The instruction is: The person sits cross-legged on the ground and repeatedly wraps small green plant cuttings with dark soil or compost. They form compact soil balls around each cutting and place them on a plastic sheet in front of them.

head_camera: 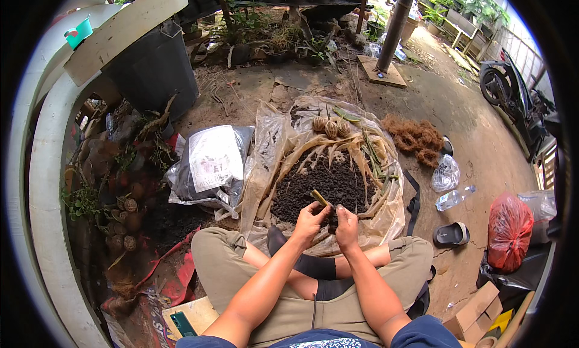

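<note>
Over the near edge of a heap of dark soil (323, 180) on a crumpled plastic sheet (267, 139), my two hands work close together. My left hand (313, 219) grips a short yellow-green plant cutting (318, 197) that points up and away. Dark material, perhaps soil, hangs between the hands, and my right hand (346, 225) pinches it. Beyond the heap lie three wrapped round balls (331, 128) with dark stubs sticking up. Long green leaf strips (372, 153) lie along the sheet's right side.
Brown fibre clumps (418, 137), a plastic bottle (454, 198) and a sandal (451, 234) lie to the right. At left are a filled plastic sack (215, 162) and several similar balls (130, 205). A phone (182, 323) rests on a board near my left knee.
</note>
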`<state>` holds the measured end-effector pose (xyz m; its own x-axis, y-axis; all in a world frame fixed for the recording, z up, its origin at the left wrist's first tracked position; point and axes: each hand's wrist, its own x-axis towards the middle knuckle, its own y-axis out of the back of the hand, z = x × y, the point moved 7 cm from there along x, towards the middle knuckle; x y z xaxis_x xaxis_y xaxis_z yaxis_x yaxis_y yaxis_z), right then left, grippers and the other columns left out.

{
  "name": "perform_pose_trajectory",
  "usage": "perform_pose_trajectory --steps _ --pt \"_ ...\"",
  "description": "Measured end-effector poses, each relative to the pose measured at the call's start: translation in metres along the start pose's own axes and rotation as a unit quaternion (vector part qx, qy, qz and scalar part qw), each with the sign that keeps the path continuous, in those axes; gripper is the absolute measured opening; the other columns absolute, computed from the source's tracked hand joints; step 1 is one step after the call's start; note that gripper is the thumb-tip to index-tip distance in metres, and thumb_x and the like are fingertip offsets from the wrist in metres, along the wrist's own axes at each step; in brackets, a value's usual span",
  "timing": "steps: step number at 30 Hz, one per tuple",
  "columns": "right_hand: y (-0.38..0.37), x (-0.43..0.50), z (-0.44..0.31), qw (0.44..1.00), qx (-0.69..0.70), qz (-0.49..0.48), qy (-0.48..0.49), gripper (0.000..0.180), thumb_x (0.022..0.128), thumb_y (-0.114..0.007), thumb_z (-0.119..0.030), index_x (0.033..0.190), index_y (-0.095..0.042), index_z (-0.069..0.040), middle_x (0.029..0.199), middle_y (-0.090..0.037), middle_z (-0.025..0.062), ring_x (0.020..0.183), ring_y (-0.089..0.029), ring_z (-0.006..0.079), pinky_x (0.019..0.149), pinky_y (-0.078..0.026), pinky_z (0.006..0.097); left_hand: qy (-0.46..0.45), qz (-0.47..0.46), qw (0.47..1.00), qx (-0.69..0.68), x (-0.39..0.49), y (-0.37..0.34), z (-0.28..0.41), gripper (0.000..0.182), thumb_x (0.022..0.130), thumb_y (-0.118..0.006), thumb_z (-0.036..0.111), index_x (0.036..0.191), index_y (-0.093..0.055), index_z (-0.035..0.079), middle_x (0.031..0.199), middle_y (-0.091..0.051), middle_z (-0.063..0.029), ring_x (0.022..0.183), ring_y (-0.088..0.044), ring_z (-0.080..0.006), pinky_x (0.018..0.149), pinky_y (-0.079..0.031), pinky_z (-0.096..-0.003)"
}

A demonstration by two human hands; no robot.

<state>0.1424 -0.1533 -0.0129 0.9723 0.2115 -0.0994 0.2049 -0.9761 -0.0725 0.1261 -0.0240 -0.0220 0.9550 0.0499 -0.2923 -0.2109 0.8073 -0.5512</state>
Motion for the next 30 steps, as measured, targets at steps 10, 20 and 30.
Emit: perform_pose_trajectory --steps 10,20,30 --pt "-0.02 0.0 -0.004 0.968 0.218 -0.047 -0.112 0.044 0.111 -0.048 -0.044 0.116 -0.065 -0.004 0.092 -0.067 0.004 0.078 -0.066 0.0162 0.072 -0.056 0.0312 -0.049 0.067 0.995 0.053 0.008 0.016 0.015 0.03 0.096 -0.078 0.026 0.112 -0.069 0.003 0.097 -0.068 0.0003 0.087 -0.062 -0.0091 0.075 -0.051 -0.0249" --pt "-0.019 -0.002 0.002 0.899 0.382 -0.029 -0.211 0.038 0.107 -0.053 -0.049 0.11 -0.061 -0.012 0.078 -0.052 -0.0018 0.058 -0.039 0.0079 0.051 -0.033 0.023 -0.091 0.001 0.985 0.148 0.008 0.007 0.02 0.029 0.098 -0.075 0.019 0.118 -0.066 0.0 0.104 -0.071 -0.0044 0.092 -0.066 -0.0115 0.085 -0.054 -0.0284" --pt "-0.01 0.0 -0.015 0.948 0.302 -0.023 -0.098 0.038 0.108 -0.055 -0.046 0.102 -0.054 -0.008 0.072 -0.038 -0.0022 0.056 -0.034 0.0089 0.049 -0.028 0.0245 -0.068 0.014 0.978 0.199 0.004 0.004 0.015 0.032 0.105 -0.064 0.025 0.126 -0.064 0.001 0.112 -0.067 -0.0059 0.1 -0.061 -0.0126 0.09 -0.05 -0.0307"
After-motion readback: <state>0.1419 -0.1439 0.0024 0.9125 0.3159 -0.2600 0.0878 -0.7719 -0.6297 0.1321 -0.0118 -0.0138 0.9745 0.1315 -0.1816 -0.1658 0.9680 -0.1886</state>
